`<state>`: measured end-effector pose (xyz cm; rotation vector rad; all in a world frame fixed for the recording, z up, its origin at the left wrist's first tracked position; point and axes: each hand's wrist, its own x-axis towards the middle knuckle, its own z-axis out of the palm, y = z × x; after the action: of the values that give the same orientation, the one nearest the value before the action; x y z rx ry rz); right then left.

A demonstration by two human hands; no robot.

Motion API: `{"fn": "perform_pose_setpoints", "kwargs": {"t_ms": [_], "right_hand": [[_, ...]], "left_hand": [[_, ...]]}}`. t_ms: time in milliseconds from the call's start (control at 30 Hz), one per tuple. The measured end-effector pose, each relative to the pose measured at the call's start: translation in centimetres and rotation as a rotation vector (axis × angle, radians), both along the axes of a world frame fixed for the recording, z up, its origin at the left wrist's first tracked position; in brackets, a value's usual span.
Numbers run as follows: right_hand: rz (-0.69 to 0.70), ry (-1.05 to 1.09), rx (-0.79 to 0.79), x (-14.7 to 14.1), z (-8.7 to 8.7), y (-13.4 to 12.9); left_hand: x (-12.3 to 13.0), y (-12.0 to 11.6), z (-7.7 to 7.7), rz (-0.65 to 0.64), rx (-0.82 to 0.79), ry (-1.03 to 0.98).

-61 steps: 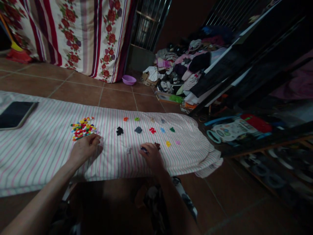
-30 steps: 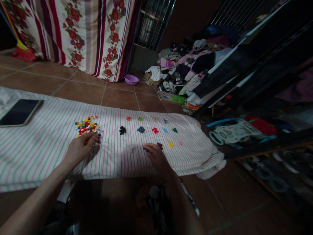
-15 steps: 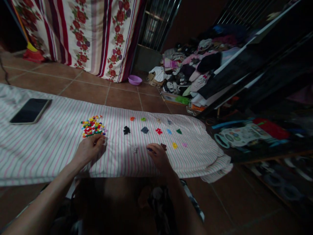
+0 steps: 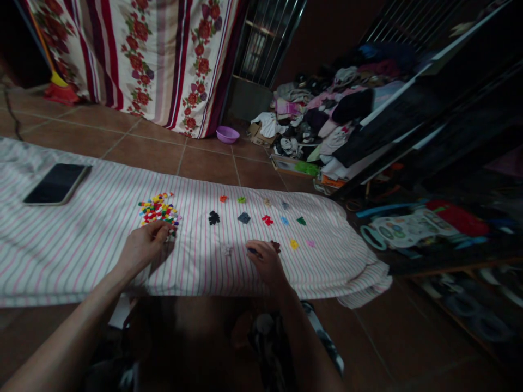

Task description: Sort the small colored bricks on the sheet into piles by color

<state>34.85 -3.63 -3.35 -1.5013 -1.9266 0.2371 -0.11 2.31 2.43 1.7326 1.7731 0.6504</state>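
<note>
My left hand [image 4: 146, 242] is closed in a pinch at the near edge of a mixed heap of small colourful plastic pieces [image 4: 157, 208]. What its fingertips hold, if anything, is hidden. Farther right, my right hand [image 4: 266, 260] rests low over the cloth, fingers curled around small dark blue pieces [image 4: 254, 251]. Brown pieces [image 4: 275, 246] lie just beyond its knuckles, and light grey ones [image 4: 227, 250] to its left. Single-colour piles spread behind it, among them black [image 4: 213, 218], dark grey [image 4: 244, 218], red [image 4: 267, 220], green [image 4: 301, 220] and yellow [image 4: 294, 244].
A striped cloth [image 4: 98, 245] covers the long work surface. On its left lies a phone [image 4: 57, 184]. Beyond are a purple basin [image 4: 227, 134], a floral curtain [image 4: 163, 60], a red broom [image 4: 61, 93] and a heap of clothes [image 4: 318, 109]. A shelf [image 4: 449, 261] stands at right.
My left hand has drawn slightly left along the heap, uncovering a few dark pieces at its near right edge. My right hand stays in place. The view has shifted a little.
</note>
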Motion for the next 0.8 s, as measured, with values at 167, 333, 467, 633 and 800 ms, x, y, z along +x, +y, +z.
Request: {"fn": "perform_pose_setpoints", "kwargs": {"t_ms": [167, 333, 467, 633, 800], "right_hand": [[-0.041, -0.038, 0.066, -0.2, 0.1, 0.1], [-0.145, -0.069, 0.179, -0.5, 0.7, 0.0], [-0.174, -0.063, 0.264, -1.1, 1.3, -0.2], [-0.105, -0.065, 0.266, -2.9, 3.3, 0.0], [0.076, 0.011, 0.066, -6.3, 6.0, 0.9]], "left_hand": [[-1.4, 0.2, -0.2, 0.153, -0.012, -0.094], [-2.3, 0.1, 0.5, 0.326, 0.019, -0.052], [-3.3, 0.2, 0.0, 0.324, 0.083, 0.099], [-4.3, 0.7, -1.8, 0.21, 0.258, 0.338], [-4.5, 0.5, -3.5, 0.163, 0.308, 0.546]]}}
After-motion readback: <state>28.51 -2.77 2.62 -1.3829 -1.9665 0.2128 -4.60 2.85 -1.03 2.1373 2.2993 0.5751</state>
